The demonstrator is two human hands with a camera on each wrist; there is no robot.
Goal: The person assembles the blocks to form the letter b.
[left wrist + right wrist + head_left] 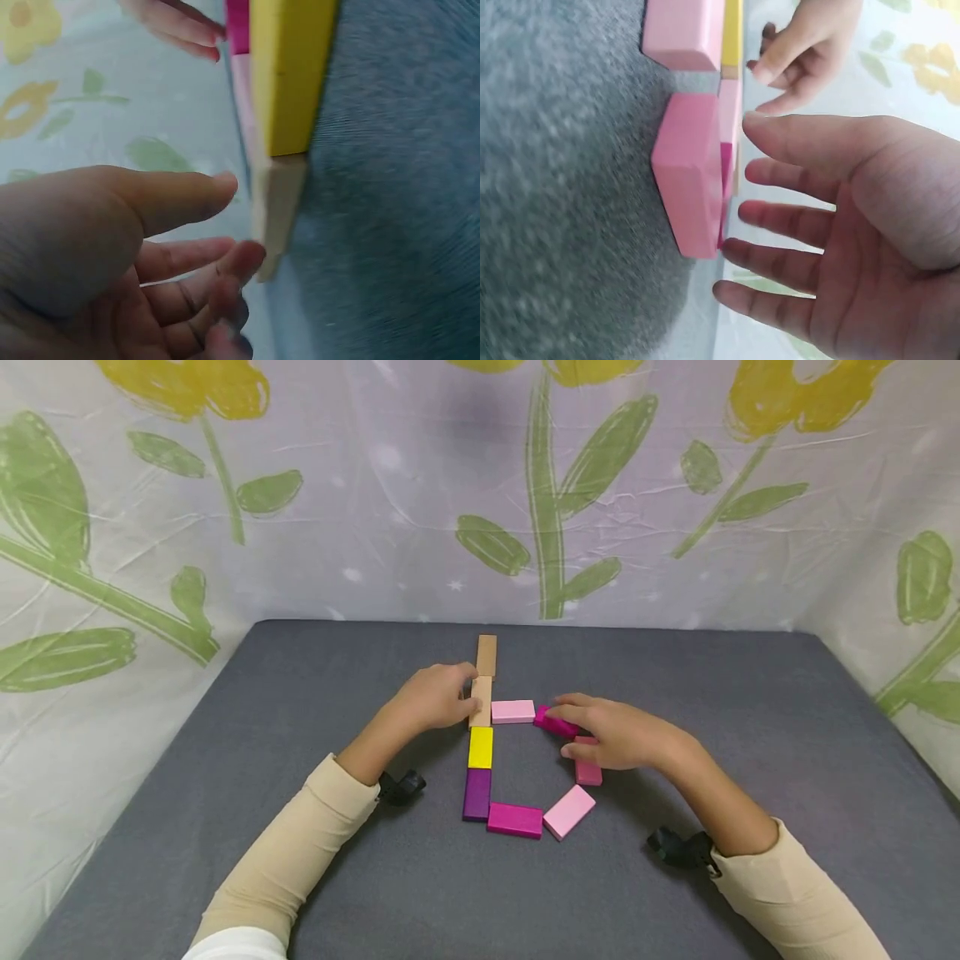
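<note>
Coloured blocks lie on the grey table in a column with a loop at its right. My left hand (437, 695) is over a pale wooden block (482, 700), and its thumb stands apart from the fingers; contact is unclear. Beyond it lies a tan block (487, 655), and nearer me a yellow block (481, 747) and a purple one (477, 794). With fingers loosely spread, my right hand (870, 225) hovers by a magenta block (556, 722) and a rose-pink block (688, 176). No block shows in its grasp.
A light pink block (513, 712) joins the column to the loop. Nearer me lie another magenta block (515, 820) and a slanted pink block (569, 812). Behind the grey table (360, 877) hangs a flower-printed curtain (390, 527). Each wrist wears a small black camera (402, 787).
</note>
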